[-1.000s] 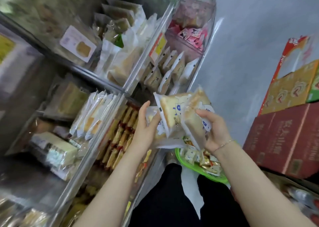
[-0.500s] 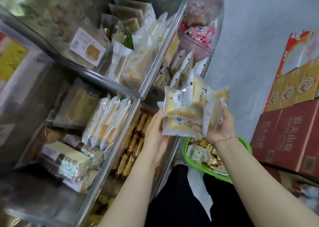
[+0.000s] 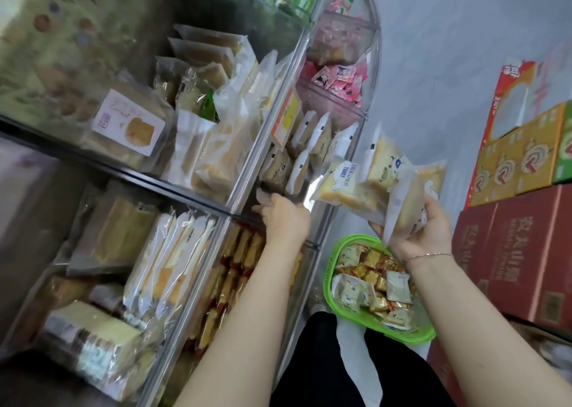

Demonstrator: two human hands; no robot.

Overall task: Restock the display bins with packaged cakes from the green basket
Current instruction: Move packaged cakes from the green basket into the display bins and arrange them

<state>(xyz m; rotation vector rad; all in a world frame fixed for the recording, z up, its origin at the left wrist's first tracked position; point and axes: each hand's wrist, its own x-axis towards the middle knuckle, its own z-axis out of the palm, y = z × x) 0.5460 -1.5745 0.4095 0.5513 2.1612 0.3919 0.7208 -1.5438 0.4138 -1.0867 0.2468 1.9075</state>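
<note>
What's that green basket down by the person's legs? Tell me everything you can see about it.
The green basket looks like bright lime plastic with a rounded rim and slotted walls. It sits low beside the person's dark-clothed legs, below the right hand, which holds toast cake packets above it without touching it. Inside lie small wrapped snacks: white packets and gold-and-red ones, piled loosely. It looks part full. The right forearm hides part of its far side; what it rests on is not clear.
</note>
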